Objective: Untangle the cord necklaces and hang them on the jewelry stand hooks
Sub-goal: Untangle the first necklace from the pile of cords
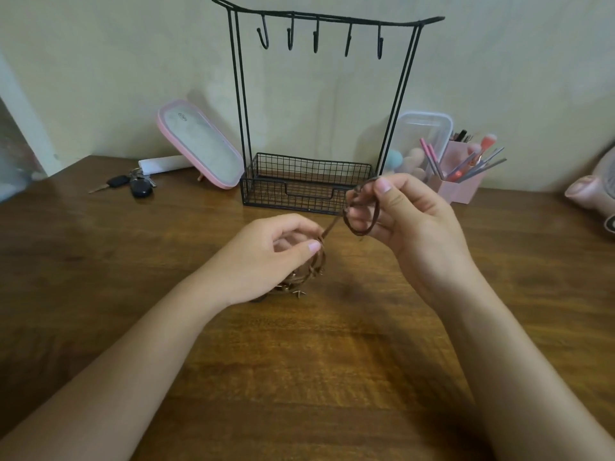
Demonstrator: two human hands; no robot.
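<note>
Head view: the cord necklaces (318, 261) are held low over the table (299, 377), in front of the stand (283, 194), and its hooks (315, 38) are all bare. The tangled bunch is pinched by the left hand (273, 257), and one loop is gripped in the curled fingers of the right hand (412, 224). Probably best if that loop gets eased out slowly, not yanked, so no knot is tightened. A tiny logo can be seen on the pink mirror (199, 144), but it can't be read.
</note>
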